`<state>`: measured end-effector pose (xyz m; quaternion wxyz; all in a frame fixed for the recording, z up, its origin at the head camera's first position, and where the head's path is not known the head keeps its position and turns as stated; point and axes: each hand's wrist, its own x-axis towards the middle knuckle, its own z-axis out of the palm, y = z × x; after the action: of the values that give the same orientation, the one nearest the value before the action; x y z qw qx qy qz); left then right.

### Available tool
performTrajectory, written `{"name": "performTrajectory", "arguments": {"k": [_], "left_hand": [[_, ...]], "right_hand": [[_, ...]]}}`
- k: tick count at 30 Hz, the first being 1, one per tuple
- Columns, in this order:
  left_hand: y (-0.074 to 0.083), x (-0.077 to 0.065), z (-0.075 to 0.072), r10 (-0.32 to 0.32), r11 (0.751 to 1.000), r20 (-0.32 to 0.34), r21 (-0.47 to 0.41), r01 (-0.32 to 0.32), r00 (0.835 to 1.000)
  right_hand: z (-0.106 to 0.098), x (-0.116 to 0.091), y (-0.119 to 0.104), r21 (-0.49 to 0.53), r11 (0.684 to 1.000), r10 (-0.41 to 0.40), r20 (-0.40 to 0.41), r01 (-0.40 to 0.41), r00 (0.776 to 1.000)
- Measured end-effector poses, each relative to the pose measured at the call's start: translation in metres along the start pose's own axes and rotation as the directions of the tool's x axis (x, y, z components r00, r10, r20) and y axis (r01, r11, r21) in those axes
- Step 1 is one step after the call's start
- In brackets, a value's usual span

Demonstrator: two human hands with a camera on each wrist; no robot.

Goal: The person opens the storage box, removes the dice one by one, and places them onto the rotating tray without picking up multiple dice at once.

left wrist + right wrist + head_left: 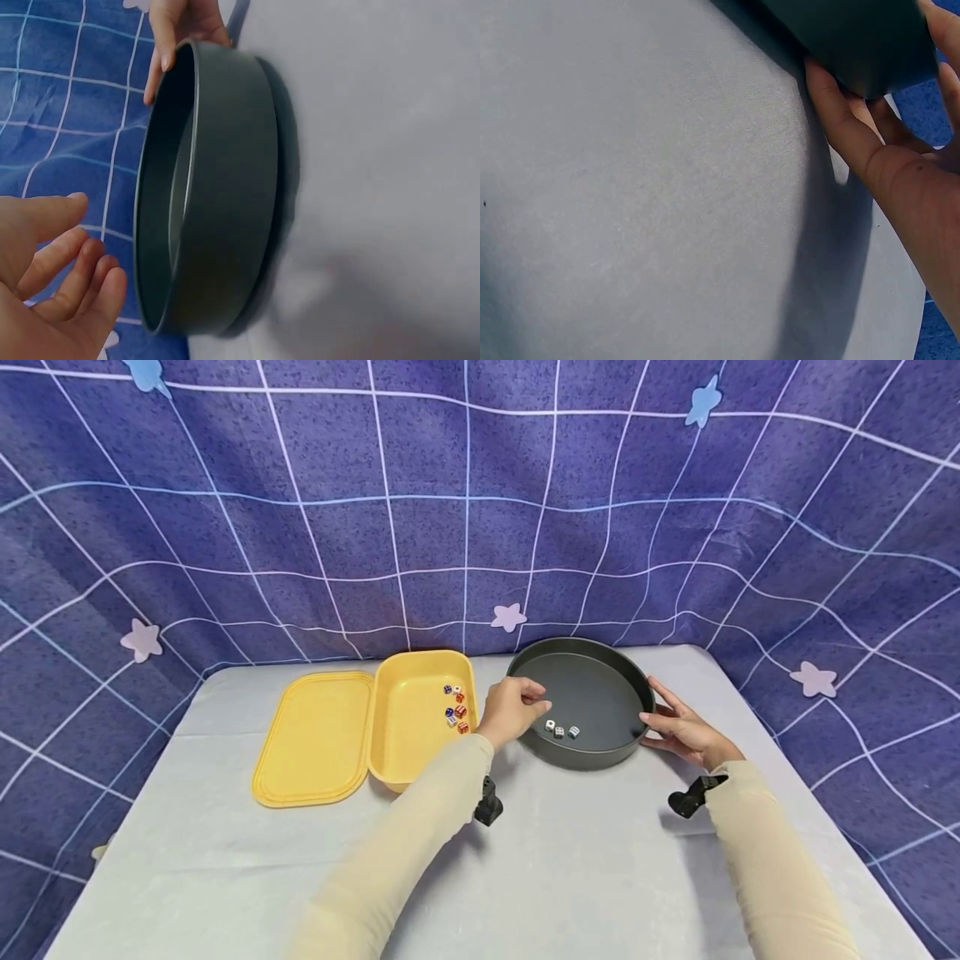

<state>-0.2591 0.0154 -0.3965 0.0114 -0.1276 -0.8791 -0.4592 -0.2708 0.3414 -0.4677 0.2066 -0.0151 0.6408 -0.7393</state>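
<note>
A dark grey round cake pan [592,758] stands on the table, with three white dice [573,732] near its front left inside. My right hand [686,735] holds the pan's right side, the thumb at the rim and other fingers against the outer wall. Over the pan's left rim hovers my left hand [513,710], its fingers loosely bent and apart from the thumb. Nothing shows between them in the left wrist view, where the hand [64,277] is beside the pan [232,187]. Left of that hand, red, blue and white dice [461,712] lie in a yellow box [397,727].
A yellow lid [318,739] lies flat against the box's left side. Pale cloth covers the table [585,860]. Behind and beside it hangs a blue curtain [465,527] with grid lines and stars. Each wrist carries a small black camera mount [488,802].
</note>
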Motion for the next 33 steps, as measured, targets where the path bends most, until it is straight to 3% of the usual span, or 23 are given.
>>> {"name": "performTrajectory", "arguments": {"k": [20, 27, 33], "left_hand": [[-0.046, -0.013, -0.054, -0.078, 0.996, -0.077, 0.040, 0.082, 0.994], [-0.068, -0.020, -0.062, -0.135, 0.990, -0.095, 0.031, 0.139, 0.986], [-0.082, -0.025, -0.061, -0.180, 0.979, -0.105, 0.078, 0.189, 0.978]], "right_hand": [[0.001, -0.001, -0.001, 0.020, 1.000, 0.005, 0.004, -0.005, 1.000], [0.001, -0.001, 0.000, 0.016, 1.000, 0.008, 0.001, -0.008, 1.000], [0.000, -0.001, 0.000, 0.012, 1.000, 0.008, 0.003, -0.008, 1.000]]}}
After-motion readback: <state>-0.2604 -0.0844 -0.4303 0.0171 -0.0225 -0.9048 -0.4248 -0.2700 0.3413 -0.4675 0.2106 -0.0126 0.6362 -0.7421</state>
